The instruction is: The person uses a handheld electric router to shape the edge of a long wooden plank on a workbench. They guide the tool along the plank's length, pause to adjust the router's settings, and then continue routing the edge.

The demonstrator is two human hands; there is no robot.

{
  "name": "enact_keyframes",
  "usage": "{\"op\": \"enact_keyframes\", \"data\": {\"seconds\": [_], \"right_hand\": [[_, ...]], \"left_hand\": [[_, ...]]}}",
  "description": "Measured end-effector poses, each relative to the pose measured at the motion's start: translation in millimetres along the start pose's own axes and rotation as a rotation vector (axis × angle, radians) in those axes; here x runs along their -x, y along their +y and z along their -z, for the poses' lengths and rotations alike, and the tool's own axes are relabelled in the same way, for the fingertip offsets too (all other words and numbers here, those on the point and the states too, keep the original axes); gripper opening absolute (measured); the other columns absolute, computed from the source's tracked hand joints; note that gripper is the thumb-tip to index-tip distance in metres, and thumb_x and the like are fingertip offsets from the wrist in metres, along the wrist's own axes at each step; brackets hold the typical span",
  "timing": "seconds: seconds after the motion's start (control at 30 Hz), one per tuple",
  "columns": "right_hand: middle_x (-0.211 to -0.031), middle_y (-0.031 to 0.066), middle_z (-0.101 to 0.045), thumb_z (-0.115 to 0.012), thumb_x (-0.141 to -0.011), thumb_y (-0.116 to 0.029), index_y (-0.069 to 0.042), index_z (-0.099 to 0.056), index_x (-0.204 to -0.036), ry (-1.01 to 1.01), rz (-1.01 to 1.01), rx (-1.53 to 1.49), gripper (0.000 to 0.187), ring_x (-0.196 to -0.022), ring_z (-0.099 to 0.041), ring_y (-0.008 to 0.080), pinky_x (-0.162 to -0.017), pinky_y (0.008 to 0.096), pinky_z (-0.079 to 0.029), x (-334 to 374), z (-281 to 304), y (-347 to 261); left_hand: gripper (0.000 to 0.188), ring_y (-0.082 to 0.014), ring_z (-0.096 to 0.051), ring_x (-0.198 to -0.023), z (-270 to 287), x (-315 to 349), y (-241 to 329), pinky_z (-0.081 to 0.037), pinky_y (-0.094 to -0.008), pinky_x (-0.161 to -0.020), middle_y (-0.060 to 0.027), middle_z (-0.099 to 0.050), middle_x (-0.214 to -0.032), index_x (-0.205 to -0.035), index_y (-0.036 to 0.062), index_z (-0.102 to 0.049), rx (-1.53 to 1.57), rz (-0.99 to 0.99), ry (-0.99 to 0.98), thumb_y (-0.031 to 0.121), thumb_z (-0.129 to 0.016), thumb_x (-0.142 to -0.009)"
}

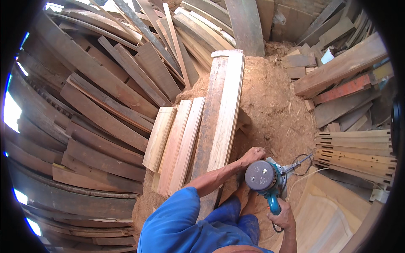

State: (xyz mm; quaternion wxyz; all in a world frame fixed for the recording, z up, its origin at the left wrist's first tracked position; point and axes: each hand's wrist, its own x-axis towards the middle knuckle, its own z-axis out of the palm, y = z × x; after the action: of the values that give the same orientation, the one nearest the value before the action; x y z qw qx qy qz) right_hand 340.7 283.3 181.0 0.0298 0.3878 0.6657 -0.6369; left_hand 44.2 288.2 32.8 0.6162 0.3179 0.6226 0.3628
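The left hand (252, 156) was curled into a fist and pressed on the near edge of a long pale plank (225, 114). Its grip was narrow, and I could not tell if it held anything. The right hand (282, 217) held the teal handle of a power tool (265, 177), grip closed around it. The tool sat near the person, just right of the plank, above the sawdust floor (274, 105). 3 short pale boards (177, 135) lay just left of the plank. Dark old boards (97, 109) were piled far left.
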Motion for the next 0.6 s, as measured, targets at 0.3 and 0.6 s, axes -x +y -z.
{"op": "enact_keyframes", "data": {"seconds": [0.3, 0.6], "right_hand": [[-0.080, 0.0008, -0.063, -0.075, -0.075, -0.014, 0.003, -0.065, -0.114, 0.261, -0.018, -0.494, 0.043, -0.072, -0.059, 0.0078, -0.069, 0.0271, -0.050, -11, -33, 20], [-0.076, 0.0029, -0.057, -0.066, -0.081, -0.005, -0.001, -0.058, -0.116, 0.426, -0.231, -0.749, 0.036, -0.057, -0.053, 0.0100, -0.051, 0.0267, -0.045, -31, -52, 80]], "left_hand": [[0.048, -0.0381, -0.064, -0.106, 6, -1, 52, -0.050, -0.0474, -0.091, -0.0238, -0.067, -0.114, -0.119, 0.0009, -0.061, -0.756, 0.191, 0.080, 0.044, -0.050, -0.102], [0.114, -0.0557, -0.033, -0.136, 69, 49, -13, -0.027, -0.0642, -0.110, -0.0420, -0.023, -0.154, -0.161, 0.0081, -0.016, -1.029, 0.259, 0.820, 0.036, -0.084, -0.074]]}}
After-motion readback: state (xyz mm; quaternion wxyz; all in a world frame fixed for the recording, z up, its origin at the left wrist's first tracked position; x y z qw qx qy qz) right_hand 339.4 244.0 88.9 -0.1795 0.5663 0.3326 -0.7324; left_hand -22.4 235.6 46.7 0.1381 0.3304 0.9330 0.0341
